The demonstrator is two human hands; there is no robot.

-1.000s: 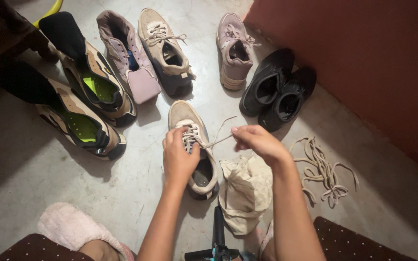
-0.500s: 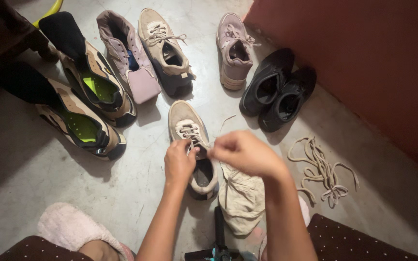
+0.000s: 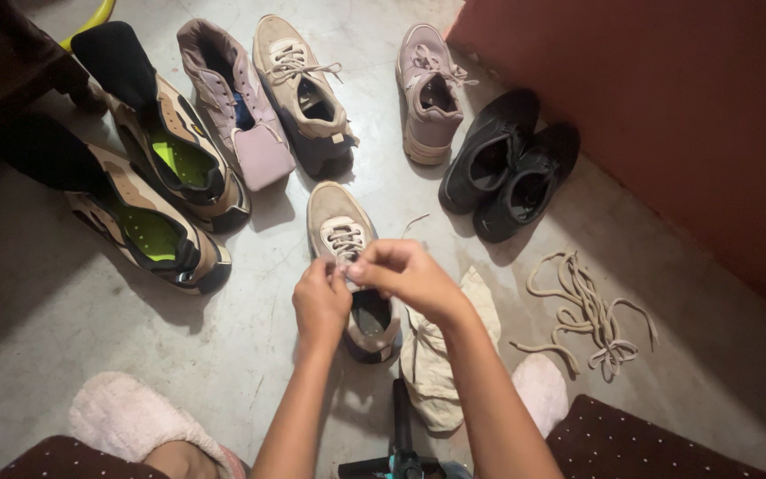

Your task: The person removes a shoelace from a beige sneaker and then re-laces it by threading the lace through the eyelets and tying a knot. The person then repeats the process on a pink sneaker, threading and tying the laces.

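The right hand (image 3: 408, 277) has moved left, now meeting the left hand (image 3: 321, 302) over the tan shoe (image 3: 347, 257) on the floor (image 3: 250, 346). Both forearms reach forward, fingers pinched on the lace (image 3: 352, 266) at the shoe's tongue.

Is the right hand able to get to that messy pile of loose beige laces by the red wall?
Probably yes. The loose beige laces lie on bare floor to the right of the right hand, with nothing between them. But that hand is busy at the beige sneaker now.
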